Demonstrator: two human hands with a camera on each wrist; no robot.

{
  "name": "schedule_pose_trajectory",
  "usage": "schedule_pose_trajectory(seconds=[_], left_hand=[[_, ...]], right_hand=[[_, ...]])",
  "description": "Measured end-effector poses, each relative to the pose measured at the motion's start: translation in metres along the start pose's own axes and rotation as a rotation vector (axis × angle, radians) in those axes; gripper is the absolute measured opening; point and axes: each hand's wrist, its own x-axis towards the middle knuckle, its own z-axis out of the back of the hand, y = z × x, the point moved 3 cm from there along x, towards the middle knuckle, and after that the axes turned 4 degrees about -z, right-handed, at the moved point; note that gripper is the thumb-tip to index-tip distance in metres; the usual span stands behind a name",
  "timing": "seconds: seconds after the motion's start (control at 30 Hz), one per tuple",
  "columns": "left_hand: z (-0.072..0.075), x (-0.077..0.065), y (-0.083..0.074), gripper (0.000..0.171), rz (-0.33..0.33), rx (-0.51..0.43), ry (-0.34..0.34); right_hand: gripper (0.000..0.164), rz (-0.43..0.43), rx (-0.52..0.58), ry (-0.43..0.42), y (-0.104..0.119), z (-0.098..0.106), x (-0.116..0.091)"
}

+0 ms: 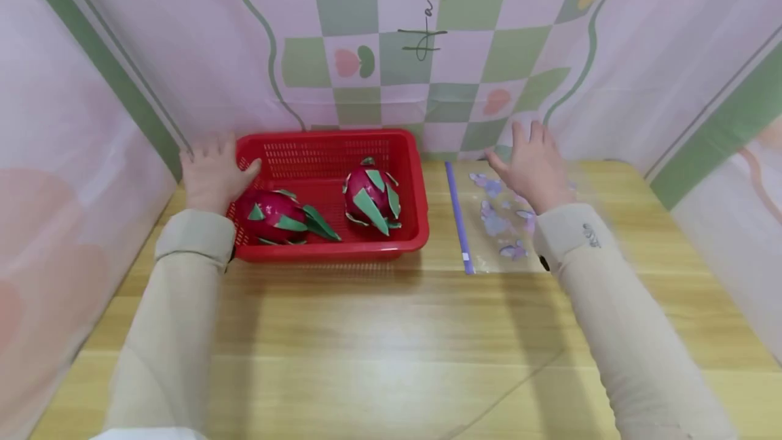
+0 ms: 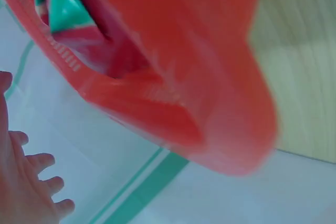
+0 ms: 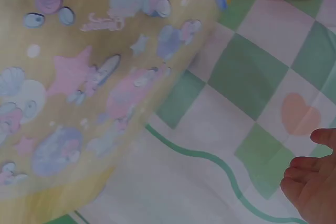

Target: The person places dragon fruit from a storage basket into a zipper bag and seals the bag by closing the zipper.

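A red plastic basket stands on the wooden table at the back left. Two pink dragon fruits with green scales lie in it, one at the left and one at the right. My left hand is at the basket's left rim with its fingers spread and its thumb by the rim. The left wrist view shows the basket close by and the hand holding nothing. My right hand is spread and blurred above a clear zip bag printed with cartoon figures.
The bag's blue zip strip runs along its left edge, beside the basket. A pink and green checked cloth walls the table at the back and on both sides. Bare wood fills the near half of the table.
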Motion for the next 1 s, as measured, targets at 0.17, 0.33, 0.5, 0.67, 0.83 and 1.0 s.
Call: schedule_pose_trajectory(seconds=[0.17, 0.33, 0.5, 0.67, 0.83, 1.0], left_hand=[[-0.003, -0.009, 0.015, 0.076, 0.028, -0.026, -0.016], [-0.014, -0.013, 0.025, 0.074, 0.024, -0.039, -0.028], [-0.028, -0.015, 0.029, 0.07, 0.033, -0.035, 0.004], [-0.037, -0.015, 0.029, 0.062, 0.036, -0.026, -0.02], [-0.043, -0.017, 0.03, 0.061, 0.043, -0.028, -0.023], [-0.048, -0.019, 0.03, 0.056, 0.048, -0.027, -0.028]], right_hand=[[0.075, -0.012, -0.024, 0.028, -0.006, -0.016, -0.003], [0.071, 0.059, -0.077, 0.031, -0.008, -0.037, -0.008], [0.068, 0.086, -0.054, 0.081, -0.006, -0.057, -0.016], [0.072, 0.089, -0.029, 0.161, -0.003, -0.076, -0.022], [0.074, 0.102, -0.04, 0.188, 0.002, -0.092, -0.027], [0.078, 0.093, -0.092, 0.273, 0.006, -0.105, -0.035]])
